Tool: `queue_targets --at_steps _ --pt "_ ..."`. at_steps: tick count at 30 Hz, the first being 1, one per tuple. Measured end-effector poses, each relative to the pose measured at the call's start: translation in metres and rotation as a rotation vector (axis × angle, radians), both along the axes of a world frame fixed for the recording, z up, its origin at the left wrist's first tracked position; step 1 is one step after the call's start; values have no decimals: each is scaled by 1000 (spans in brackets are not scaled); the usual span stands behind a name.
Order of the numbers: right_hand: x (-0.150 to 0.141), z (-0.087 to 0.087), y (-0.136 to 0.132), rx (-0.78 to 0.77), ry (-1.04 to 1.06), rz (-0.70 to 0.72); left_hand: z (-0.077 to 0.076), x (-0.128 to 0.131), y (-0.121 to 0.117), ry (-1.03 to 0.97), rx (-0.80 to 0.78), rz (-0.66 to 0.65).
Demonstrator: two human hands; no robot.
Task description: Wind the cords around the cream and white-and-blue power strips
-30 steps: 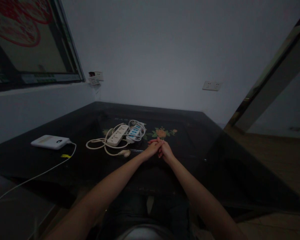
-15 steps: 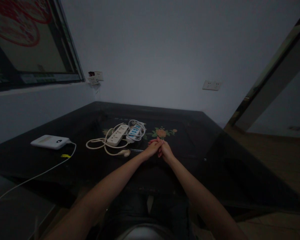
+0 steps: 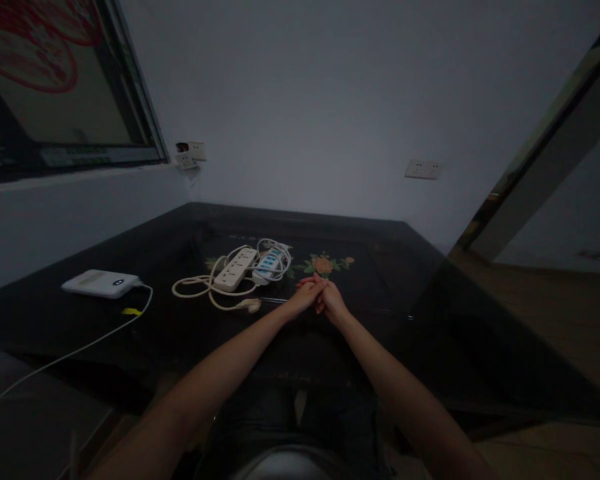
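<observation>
My left hand [image 3: 306, 297] and my right hand [image 3: 334, 301] are clasped together over the dark table [image 3: 380, 333], fingers folded into each other. Both are closed, and no object shows between them. Just beyond lies a painted flower [image 3: 323, 265] on the tabletop. To the left of my hands sits a white power strip [image 3: 235, 269] with a loosely looped cord and a plug [image 3: 250, 305]. Beside it is a second power strip [image 3: 268, 264] with a blue socket face, its cord coiled around it.
A white power bank [image 3: 100, 283] with a small display lies at the left, its cable [image 3: 87, 345] running off the table edge. Near it is a yellow tag [image 3: 131, 311]. Wall sockets [image 3: 423, 169] are on the wall behind; another socket [image 3: 187, 160] hangs loose by the window [image 3: 70, 100].
</observation>
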State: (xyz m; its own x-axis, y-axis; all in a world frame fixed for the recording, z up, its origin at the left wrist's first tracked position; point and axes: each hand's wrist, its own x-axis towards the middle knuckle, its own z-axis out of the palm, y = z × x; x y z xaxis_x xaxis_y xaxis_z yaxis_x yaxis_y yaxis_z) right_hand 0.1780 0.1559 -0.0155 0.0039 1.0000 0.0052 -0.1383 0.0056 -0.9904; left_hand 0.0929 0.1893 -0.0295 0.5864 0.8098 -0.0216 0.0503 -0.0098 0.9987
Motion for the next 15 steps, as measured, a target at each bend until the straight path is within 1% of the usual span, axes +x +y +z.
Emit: queue_targets --at_steps 7,15 --pt "1 -3 2 9 -2 -2 6 -1 -5 -18 -1 -8" --pt "0 -3 2 8 -9 -15 4 -1 -3 -26 -4 -19"
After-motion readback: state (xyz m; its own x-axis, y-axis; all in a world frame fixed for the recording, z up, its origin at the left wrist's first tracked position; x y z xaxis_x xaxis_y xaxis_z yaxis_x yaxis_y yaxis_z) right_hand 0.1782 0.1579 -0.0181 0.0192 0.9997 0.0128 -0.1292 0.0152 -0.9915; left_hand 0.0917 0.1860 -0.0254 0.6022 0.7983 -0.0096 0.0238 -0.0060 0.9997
